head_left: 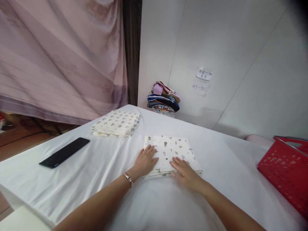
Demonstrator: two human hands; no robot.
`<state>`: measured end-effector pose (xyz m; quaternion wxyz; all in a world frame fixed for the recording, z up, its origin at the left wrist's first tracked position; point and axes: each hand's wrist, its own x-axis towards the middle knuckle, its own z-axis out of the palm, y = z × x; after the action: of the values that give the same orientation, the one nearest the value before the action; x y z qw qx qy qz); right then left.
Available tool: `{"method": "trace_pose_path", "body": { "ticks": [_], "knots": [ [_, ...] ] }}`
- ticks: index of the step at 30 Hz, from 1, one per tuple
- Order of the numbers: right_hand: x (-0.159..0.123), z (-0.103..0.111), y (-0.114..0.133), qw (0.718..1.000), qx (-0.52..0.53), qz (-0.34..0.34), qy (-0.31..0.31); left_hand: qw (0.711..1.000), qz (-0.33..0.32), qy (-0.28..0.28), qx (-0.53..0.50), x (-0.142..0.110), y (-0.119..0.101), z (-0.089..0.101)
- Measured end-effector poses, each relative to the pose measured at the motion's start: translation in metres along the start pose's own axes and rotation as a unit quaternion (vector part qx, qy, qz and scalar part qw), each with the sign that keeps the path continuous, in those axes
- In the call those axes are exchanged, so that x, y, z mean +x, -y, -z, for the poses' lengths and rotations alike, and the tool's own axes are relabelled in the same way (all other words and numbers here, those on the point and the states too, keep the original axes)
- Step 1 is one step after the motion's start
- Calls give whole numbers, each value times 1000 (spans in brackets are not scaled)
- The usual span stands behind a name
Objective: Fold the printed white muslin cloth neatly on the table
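In the middle of the table lies a folded white cloth point(173, 147) with small printed figures and plants. My left hand point(145, 159) rests flat on its left front part, fingers stretched out. On the front right part my right hand point(184, 173) lies with its fingers spread, slightly blurred. Neither hand grips the cloth. A second folded cloth point(117, 123), white with a grey pattern, lies further back to the left, apart from both hands.
A black phone-like slab point(64, 152) lies at the left on the white-covered table point(101, 166). A red plastic basket point(286, 170) stands at the right edge. Behind the table is a stack of folded clothes point(163, 99) against the wall. A pink curtain point(64, 57) hangs at the left.
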<state>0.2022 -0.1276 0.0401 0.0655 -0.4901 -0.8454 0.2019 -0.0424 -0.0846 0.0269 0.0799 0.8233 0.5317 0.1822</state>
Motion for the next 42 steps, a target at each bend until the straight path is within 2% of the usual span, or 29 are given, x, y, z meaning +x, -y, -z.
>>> {"method": "trace_pose_path", "body": {
  "ticks": [3,7,9,12,15,18,22,25,28,33,38,40,42],
  "knots": [
    [24,23,-4,997,34,-36,-54,1000,16,10,-15,-3,0,-2],
    [67,41,-26,981,-48,-74,-174,999,19,10,-24,-4,1,-3],
    [81,37,-42,974,-101,-109,-173,999,18,11,-26,-4,3,-5],
    [88,19,-63,973,-124,-163,-109,999,15,15,-29,-4,5,-6],
    [86,7,-72,971,-133,-172,-96,999,12,14,-36,-5,6,-8],
    [86,6,-72,972,-134,-165,-103,999,15,4,-49,-6,7,-11],
    [87,11,-79,974,-105,-160,-119,993,85,-58,-52,-7,10,-13],
    [83,17,-90,963,-67,-206,-158,984,149,-82,-56,-6,11,-11],
    [72,22,-97,951,-33,-253,-174,980,168,-76,-70,-4,10,-7],
    [47,22,-88,938,30,-300,-172,973,201,-54,-96,-2,6,-5],
    [25,19,-84,923,138,-302,-193,973,190,-55,-121,4,7,-7],
    [15,24,-89,911,182,-290,-231,975,168,-57,-137,14,4,-9],
    [4,32,-100,890,198,-284,-297,976,133,-58,-161,31,-3,-12]
  ]
}}
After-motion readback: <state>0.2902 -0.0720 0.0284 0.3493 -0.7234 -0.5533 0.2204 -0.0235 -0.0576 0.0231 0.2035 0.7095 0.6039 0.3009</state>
